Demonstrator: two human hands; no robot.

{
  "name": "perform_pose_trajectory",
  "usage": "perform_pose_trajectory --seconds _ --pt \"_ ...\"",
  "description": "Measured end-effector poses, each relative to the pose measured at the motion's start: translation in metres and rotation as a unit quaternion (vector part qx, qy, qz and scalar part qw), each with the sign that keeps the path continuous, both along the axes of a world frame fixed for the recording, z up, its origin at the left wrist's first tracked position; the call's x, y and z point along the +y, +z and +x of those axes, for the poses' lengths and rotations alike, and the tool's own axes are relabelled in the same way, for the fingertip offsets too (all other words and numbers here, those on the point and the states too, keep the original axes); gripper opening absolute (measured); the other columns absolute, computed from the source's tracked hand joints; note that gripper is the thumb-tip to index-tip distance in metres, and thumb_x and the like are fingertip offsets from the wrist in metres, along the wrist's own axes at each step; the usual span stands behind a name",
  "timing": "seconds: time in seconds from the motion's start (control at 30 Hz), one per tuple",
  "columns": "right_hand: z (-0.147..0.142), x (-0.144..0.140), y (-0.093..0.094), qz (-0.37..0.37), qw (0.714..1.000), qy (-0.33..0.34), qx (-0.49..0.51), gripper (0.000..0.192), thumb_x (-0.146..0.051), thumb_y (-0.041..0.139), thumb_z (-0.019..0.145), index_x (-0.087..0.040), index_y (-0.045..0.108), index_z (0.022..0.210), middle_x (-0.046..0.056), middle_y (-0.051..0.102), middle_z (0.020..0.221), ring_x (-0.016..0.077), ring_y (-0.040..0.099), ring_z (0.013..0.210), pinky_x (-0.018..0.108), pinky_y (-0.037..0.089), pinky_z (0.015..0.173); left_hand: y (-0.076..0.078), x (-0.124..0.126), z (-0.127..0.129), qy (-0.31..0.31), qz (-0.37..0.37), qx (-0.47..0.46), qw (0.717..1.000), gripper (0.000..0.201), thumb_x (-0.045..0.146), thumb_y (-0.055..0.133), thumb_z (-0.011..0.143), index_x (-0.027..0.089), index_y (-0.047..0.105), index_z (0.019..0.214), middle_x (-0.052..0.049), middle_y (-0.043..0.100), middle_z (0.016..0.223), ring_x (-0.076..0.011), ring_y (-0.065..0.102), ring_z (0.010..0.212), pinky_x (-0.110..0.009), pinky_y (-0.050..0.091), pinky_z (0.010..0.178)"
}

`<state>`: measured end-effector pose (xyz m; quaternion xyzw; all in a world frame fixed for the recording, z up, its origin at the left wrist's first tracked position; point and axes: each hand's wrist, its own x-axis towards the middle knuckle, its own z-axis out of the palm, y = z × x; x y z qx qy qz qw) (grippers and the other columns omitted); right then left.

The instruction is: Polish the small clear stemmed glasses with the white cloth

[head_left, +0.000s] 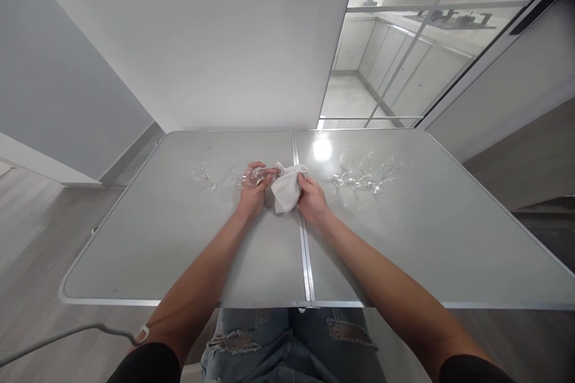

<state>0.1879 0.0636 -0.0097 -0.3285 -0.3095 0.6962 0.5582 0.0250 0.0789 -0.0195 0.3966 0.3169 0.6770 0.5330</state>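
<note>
Fingers of my left hand (254,194) are wrapped round a clear stemmed glass (250,178), lying sideways with its bowl toward the left. A white cloth (286,189) covers the glass's other end, hiding its foot. My right hand (313,199) pinches this cloth at its right side, thumb on top. Both hands are close together over the table's middle seam. To the right stand several more clear stemmed glasses (357,182) in a group. Left of my left hand is another clear glass (210,183), faint against the pale tabletop.
The pale folding table (148,239) has a metal rim and a metal centre seam (306,263). A white wall (215,42) rises behind its far edge. At the back right is a glass-paned door (395,60). A grey cable (67,333) runs near my left forearm.
</note>
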Motion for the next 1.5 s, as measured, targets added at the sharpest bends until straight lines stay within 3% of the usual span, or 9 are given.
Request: perform_pose_trajectory --seconds 0.13,0.3,0.43,0.6,0.8,1.0,1.1,1.27,1.5 --pt "0.002 0.001 -0.003 -0.024 1.0 0.007 -0.014 0.035 -0.049 0.078 0.077 -0.02 0.068 0.094 0.005 0.072 0.092 0.0218 0.066 0.09 0.032 0.053 0.078 -0.004 0.006 -0.006 0.063 0.01 -0.005 0.998 0.038 0.036 0.087 0.073 0.023 0.058 0.094 -0.003 0.077 0.092 -0.0188 0.073 0.1 -0.037 0.049 0.101" --pt "-0.002 0.001 -0.003 -0.034 0.998 -0.042 -0.013 0.035 -0.047 0.076 0.079 -0.024 0.065 0.102 0.002 0.072 0.098 0.0195 0.066 0.093 0.032 0.053 0.081 -0.003 0.004 -0.004 0.05 0.004 -0.009 0.999 0.038 0.036 0.088 0.071 0.022 0.058 0.092 -0.004 0.078 0.093 -0.0195 0.073 0.097 -0.038 0.051 0.097" --pt "-0.004 -0.002 0.004 -0.001 1.0 0.003 0.011 0.034 -0.044 0.074 0.081 -0.025 0.064 0.107 0.003 0.072 0.106 0.0203 0.065 0.099 0.032 0.053 0.084 -0.003 0.003 0.0 0.036 0.002 0.029 0.999 0.036 0.028 0.09 0.067 0.02 0.061 0.087 -0.002 0.076 0.085 -0.0212 0.074 0.096 -0.041 0.051 0.099" --pt "-0.003 -0.005 0.007 -0.018 0.999 0.041 -0.015 0.036 -0.043 0.076 0.078 -0.024 0.064 0.106 0.004 0.072 0.103 0.0215 0.066 0.098 0.031 0.053 0.079 -0.004 0.006 -0.006 0.086 -0.016 0.006 0.996 0.039 0.03 0.09 0.066 0.021 0.059 0.086 0.002 0.073 0.078 -0.0179 0.074 0.089 -0.036 0.053 0.094" --pt "-0.005 -0.004 0.006 0.013 1.0 0.025 0.008 0.035 -0.043 0.074 0.08 -0.026 0.063 0.109 0.004 0.072 0.108 0.0219 0.065 0.103 0.034 0.054 0.084 -0.003 0.002 -0.001 0.006 -0.012 0.034 0.999 0.037 0.028 0.09 0.066 0.021 0.06 0.086 -0.001 0.075 0.081 -0.0192 0.073 0.087 -0.039 0.053 0.093" --pt "-0.003 -0.006 0.007 -0.003 0.999 0.049 -0.02 0.035 -0.041 0.075 0.078 -0.025 0.065 0.107 0.004 0.071 0.105 0.0208 0.065 0.1 0.031 0.053 0.083 -0.004 0.006 -0.007 0.055 -0.02 -0.007 0.998 0.04 0.028 0.091 0.065 0.021 0.058 0.087 0.002 0.072 0.079 -0.0179 0.073 0.09 -0.034 0.052 0.091" --pt "-0.006 -0.006 0.006 -0.003 0.999 0.045 -0.008 0.035 -0.041 0.075 0.078 -0.025 0.064 0.107 0.004 0.071 0.107 0.0209 0.064 0.102 0.032 0.053 0.085 -0.004 0.005 -0.008 0.025 -0.031 0.001 0.999 0.04 0.028 0.091 0.065 0.021 0.058 0.087 0.001 0.073 0.079 -0.0175 0.073 0.089 -0.034 0.052 0.089" --pt "-0.008 -0.007 0.008 0.059 0.998 0.007 -0.004 0.037 -0.046 0.071 0.082 -0.028 0.062 0.114 0.004 0.07 0.121 0.0218 0.064 0.11 0.035 0.053 0.091 -0.004 0.002 -0.002 -0.029 -0.033 0.032 0.999 0.039 0.029 0.091 0.064 0.019 0.06 0.084 -0.002 0.073 0.081 -0.018 0.071 0.082 -0.036 0.052 0.086" --pt "0.0 -0.024 0.027 0.202 0.96 0.037 -0.188 0.037 -0.041 0.07 0.085 -0.032 0.068 0.12 0.003 0.064 0.134 0.0242 0.053 0.127 0.034 0.047 0.1 -0.007 0.003 -0.006 0.004 -0.048 0.019 0.999 0.037 0.026 0.092 0.062 0.019 0.062 0.083 0.005 0.063 0.074 -0.0086 0.06 0.065 -0.023 0.047 0.067"
